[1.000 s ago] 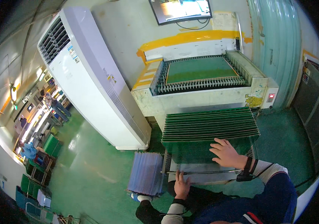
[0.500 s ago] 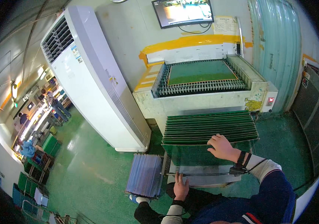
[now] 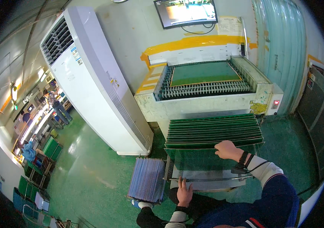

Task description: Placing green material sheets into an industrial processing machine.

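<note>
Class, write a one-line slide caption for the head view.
Right hand at the nearest of several green panels, left hand at a metal bar, pale machine beyond.

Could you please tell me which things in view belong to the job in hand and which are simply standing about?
Likely in the job:
green panels, right hand at the top edge of the front one;
metal bar, at the left hand;
roller machine, bearing one green panel.

Seemingly just about:
white air conditioner;
wall screen;
bluish sheets, untouched, role unclear.
</note>
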Demonstrator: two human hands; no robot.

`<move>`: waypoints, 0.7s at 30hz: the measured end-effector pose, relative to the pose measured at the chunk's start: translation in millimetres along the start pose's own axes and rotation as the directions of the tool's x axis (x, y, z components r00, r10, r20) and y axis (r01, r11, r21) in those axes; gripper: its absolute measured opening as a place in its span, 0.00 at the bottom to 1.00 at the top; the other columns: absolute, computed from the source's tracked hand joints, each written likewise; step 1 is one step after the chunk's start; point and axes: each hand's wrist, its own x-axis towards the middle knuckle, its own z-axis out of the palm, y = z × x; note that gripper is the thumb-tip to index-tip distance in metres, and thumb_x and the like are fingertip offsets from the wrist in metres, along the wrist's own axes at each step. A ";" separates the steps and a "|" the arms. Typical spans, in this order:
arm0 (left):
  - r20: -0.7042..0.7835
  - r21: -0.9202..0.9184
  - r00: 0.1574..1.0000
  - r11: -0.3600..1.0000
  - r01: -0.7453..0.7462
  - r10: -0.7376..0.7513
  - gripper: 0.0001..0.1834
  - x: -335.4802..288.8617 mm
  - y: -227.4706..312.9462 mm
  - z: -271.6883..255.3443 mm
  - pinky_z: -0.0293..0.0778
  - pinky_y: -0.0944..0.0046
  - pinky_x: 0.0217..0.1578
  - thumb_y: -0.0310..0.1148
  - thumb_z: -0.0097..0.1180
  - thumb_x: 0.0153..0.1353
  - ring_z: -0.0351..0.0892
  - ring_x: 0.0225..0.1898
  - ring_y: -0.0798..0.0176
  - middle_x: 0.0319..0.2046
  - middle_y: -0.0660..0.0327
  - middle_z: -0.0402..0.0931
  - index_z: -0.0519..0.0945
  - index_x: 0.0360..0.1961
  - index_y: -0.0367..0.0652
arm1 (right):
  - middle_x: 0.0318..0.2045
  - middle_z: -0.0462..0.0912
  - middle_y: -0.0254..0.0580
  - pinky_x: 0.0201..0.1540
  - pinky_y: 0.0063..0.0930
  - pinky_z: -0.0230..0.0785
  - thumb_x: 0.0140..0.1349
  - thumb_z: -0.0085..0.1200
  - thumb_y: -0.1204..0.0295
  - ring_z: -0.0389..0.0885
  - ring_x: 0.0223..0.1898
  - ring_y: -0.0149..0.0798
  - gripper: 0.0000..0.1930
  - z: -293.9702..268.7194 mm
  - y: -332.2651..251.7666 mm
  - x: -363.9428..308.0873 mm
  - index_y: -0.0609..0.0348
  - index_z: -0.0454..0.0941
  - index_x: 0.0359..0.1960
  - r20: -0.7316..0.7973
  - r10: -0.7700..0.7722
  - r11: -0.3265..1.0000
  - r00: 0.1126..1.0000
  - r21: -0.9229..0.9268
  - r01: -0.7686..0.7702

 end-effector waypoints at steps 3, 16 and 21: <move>0.005 -0.021 1.000 1.000 0.000 0.000 0.30 -1.0 0.4 -0.4 0.81 0.46 0.48 0.42 0.61 0.67 0.78 0.57 0.34 0.73 0.44 0.58 0.70 0.64 0.38 | 0.31 0.85 0.53 0.41 0.55 0.76 0.62 0.62 0.59 0.85 0.39 0.59 0.14 -3.3 0.7 3.5 0.58 0.84 0.35 -0.014 -0.009 0.999 1.000 0.038 0.009; 0.053 -0.052 0.993 0.993 0.109 -0.106 0.24 3.5 1.8 -2.2 0.77 0.49 0.55 0.41 0.55 0.71 0.73 0.64 0.40 0.72 0.49 0.62 0.73 0.64 0.42 | 0.37 0.88 0.52 0.46 0.53 0.78 0.63 0.61 0.54 0.86 0.43 0.57 0.19 -9.4 -9.7 -4.6 0.57 0.86 0.45 0.054 0.069 0.997 0.996 0.032 -0.071; -0.001 -0.074 0.999 0.996 0.043 -0.043 0.23 2.8 -3.0 0.5 0.80 0.46 0.49 0.40 0.56 0.70 0.77 0.57 0.34 0.70 0.44 0.63 0.73 0.62 0.42 | 0.35 0.87 0.52 0.45 0.53 0.78 0.63 0.61 0.54 0.86 0.42 0.57 0.20 -7.0 -10.6 -2.4 0.58 0.86 0.45 0.026 0.061 0.998 0.998 0.026 -0.062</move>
